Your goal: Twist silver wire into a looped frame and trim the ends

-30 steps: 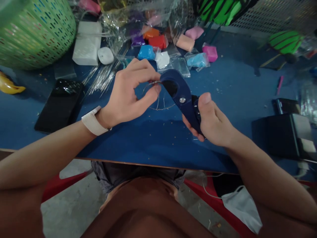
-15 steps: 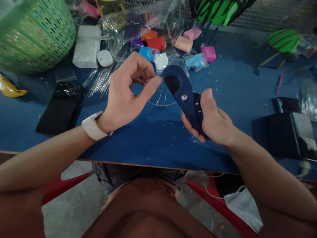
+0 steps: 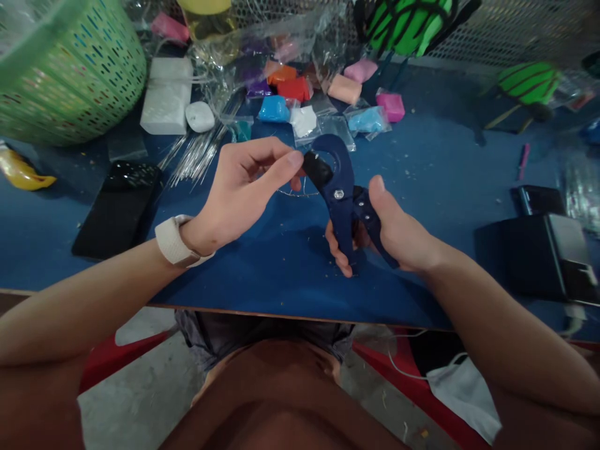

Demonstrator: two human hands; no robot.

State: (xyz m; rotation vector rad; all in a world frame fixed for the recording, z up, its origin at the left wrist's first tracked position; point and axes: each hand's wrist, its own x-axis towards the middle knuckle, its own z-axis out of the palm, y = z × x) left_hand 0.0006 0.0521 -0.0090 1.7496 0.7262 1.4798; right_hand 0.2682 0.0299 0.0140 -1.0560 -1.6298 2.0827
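Note:
In my right hand [image 3: 398, 228] is a dark blue pipe cutter [image 3: 344, 206], its handles spread apart and its jaw gaping. My thumb lies on the right handle and my fingers curl round the left one. My left hand [image 3: 253, 181] is closed in a pinch, thumb and fingertips right by the tip of the cutter's black blade [image 3: 319, 170]. A thin twisted wire [image 3: 297, 194] runs in a curve from under the left fingers towards the cutter. Its end inside the pinch is hidden.
Straight metal wires [image 3: 194, 156] lie beside a black phone [image 3: 117, 209]. Small clay packets [image 3: 293, 89] are spread at the back. A green basket [image 3: 89, 69] stands back left, a dark box [image 3: 525, 256] at right. A green striped figure [image 3: 529, 84] stands back right.
The cutter's handles have spread and its jaw has opened, the black blade swinging out to the left. The left hand has come slightly down and stays pinched near the jaw.

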